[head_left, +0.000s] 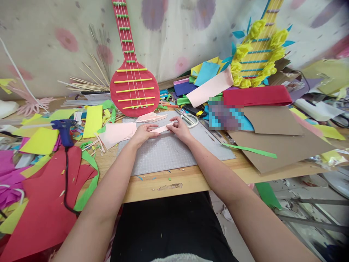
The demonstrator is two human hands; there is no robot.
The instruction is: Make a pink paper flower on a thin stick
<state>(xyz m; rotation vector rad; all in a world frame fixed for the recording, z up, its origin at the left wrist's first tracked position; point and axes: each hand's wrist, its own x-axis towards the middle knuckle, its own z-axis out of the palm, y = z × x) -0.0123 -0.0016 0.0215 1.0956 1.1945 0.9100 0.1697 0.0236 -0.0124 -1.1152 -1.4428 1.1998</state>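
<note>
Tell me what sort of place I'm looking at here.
Probably a handicraft workspace, though whether home or studio I can't tell: a grey gridded cutting mat, a blue pistol-shaped glue gun with a black cord, and a red round-bodied model string instrument.

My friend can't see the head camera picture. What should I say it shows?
A person's left hand and right hand hold a pale pink strip over a gray cutting mat. Behind them, a red stringed instrument and a yellow flowered one stand among colorful scraps.

Pale wall covering [87,20] with pink and purple flowers, wooden table [147,193], light floor [236,237], grey metal frame [313,201] lower right
</note>
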